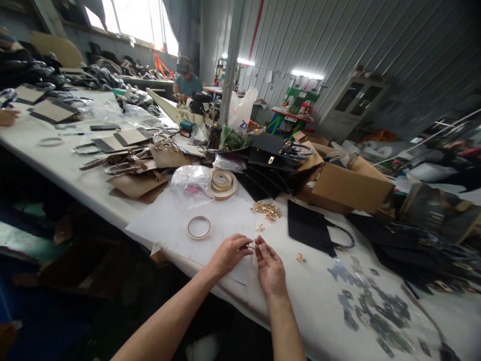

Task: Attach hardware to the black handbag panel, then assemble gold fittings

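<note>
My left hand and my right hand meet over the near edge of the white-covered table, fingertips pinched close together. Between them shows a small, thin metal piece, too small to tell its kind. Just beyond the fingers lie a few gold fittings and a larger heap of gold fittings. Another little group of gold fittings is to the right of my right hand. A roll of tape lies flat beyond my left hand.
A black bag panel with a handle and scattered small metal plates lie to the right. Farther back are stacked tape rolls, brown bag pieces, a black handbag and a cardboard box. Another person sits beyond.
</note>
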Demonstrator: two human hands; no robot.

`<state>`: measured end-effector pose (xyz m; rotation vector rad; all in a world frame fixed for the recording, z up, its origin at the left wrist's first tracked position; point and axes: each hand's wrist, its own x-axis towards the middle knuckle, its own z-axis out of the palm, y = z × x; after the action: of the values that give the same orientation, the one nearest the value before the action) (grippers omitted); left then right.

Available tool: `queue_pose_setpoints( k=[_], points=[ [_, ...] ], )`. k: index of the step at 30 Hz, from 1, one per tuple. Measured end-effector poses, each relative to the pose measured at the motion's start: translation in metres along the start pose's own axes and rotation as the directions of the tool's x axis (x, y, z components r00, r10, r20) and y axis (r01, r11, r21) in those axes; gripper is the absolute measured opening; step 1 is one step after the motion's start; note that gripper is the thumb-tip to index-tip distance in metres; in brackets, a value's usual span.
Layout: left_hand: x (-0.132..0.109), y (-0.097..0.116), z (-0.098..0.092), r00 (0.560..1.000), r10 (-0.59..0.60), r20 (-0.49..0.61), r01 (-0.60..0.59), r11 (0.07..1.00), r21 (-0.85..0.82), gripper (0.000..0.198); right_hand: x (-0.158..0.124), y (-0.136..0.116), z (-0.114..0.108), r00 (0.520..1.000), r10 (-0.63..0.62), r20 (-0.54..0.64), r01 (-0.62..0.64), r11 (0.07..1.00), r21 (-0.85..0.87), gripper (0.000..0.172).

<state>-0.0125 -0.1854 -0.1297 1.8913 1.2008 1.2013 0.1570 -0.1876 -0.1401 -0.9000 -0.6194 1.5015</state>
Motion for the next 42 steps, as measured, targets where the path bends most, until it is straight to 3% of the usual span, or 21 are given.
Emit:
queue_pose_setpoints(
  k=[10, 23, 33, 36, 39, 42],
  points=[
    [0.002, -0.002, -0.003, 1.0, -0.014, -0.024, 0.011, 0.99, -0.14, 0.029, -0.001, 0.002, 0.0, 0.999, -0.014, 0.044, 0.018, 0.996, -0.089, 0.016],
    [0.002, 0.002, -0.006, 1.0, 0.002, -0.027, -0.007, 0.985, -0.173, 0.027, 0.001, 0.009, -0.005, 0.997, -0.065, 0.05, 0.074, 0.975, -0.21, 0.018],
    [0.002, -0.001, -0.006, 0.999, 0.034, -0.006, -0.034, 0.979, -0.2, 0.027, 0.0, -0.011, 0.005, 0.979, 0.091, 0.183, -0.057, 0.982, -0.181, 0.023],
    [0.004, 0.0, -0.01, 0.999, -0.023, 0.023, 0.027, 0.982, -0.188, 0.027, 0.0, -0.01, 0.003, 0.991, 0.005, 0.131, 0.013, 0.99, -0.138, 0.033],
    [0.006, 0.002, -0.014, 0.996, -0.072, 0.052, 0.08, 0.98, -0.183, 0.029, -0.003, -0.004, -0.002, 0.992, -0.112, 0.061, 0.122, 0.971, -0.206, 0.029],
    [0.007, 0.004, -0.018, 0.989, -0.075, 0.128, 0.101, 0.973, -0.206, 0.03, -0.007, -0.003, -0.001, 0.972, -0.187, 0.144, 0.229, 0.892, -0.39, 0.027]
  ],
)
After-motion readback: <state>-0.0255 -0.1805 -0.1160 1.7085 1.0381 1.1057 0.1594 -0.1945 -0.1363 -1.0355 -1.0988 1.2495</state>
